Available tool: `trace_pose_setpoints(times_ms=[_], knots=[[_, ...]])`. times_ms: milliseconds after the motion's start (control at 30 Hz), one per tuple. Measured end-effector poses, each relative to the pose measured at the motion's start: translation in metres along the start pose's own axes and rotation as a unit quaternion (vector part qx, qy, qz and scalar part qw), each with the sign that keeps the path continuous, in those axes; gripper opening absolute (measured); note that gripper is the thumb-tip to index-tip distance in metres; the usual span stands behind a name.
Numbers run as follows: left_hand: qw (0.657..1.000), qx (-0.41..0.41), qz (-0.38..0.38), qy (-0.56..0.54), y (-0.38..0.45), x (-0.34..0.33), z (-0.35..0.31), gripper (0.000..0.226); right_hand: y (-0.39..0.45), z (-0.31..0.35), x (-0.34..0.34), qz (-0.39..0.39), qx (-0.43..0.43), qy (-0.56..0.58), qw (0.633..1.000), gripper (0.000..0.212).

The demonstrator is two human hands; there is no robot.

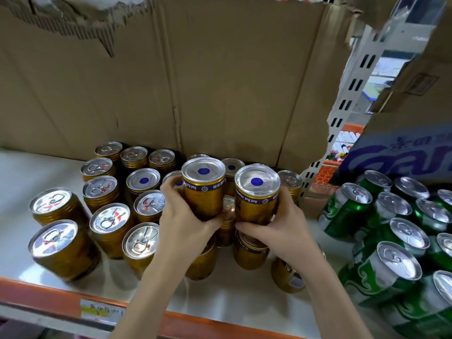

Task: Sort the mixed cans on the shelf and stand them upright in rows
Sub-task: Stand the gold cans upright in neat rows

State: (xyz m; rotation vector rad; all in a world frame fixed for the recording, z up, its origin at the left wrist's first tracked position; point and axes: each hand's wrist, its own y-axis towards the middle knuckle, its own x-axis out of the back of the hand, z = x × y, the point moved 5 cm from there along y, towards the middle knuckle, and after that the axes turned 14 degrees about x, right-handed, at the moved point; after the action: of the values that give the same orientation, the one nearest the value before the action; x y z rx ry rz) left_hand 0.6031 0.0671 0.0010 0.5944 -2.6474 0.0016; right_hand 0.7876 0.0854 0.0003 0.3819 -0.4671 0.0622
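**Two gold cans held above the shelf**

One gold Red Bull can [203, 189] is clasped in the left hand [182, 216], another [256, 195] in the right hand [281, 222]; both are raised bottom-up over gold cans [107, 221] standing on the white shelf [232, 297]. Green cans [391, 241] are grouped at right.

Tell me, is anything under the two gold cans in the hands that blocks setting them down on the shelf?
Yes. Other gold cans stand directly under the left-hand can and right-hand can, held by the left hand and right hand. Bare shelf shows nearer the front.
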Motion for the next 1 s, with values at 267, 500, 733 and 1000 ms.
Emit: trace_pose_setpoints(times_ms=[267, 500, 733, 1000], knots=[[0.998, -0.017, 0.055, 0.020, 0.007, 0.020, -0.034, 0.074, 0.019, 0.005, 0.035, -0.046, -0.014, 0.044, 0.998, 0.063], [0.989, -0.088, 0.064, 0.102, 0.025, 0.009, -0.073, 0.064, 0.031, 0.011, 0.075, -0.111, -0.011, -0.004, 0.994, 0.066], [0.954, -0.169, 0.145, 0.201, 0.041, -0.040, -0.104, 0.067, 0.046, 0.023, 0.106, -0.001, -0.027, -0.204, 0.979, 0.056], [0.873, -0.230, 0.237, 0.359, 0.050, -0.081, -0.118, 0.059, 0.045, 0.012, 0.089, 0.115, -0.064, -0.303, 0.944, 0.062]])
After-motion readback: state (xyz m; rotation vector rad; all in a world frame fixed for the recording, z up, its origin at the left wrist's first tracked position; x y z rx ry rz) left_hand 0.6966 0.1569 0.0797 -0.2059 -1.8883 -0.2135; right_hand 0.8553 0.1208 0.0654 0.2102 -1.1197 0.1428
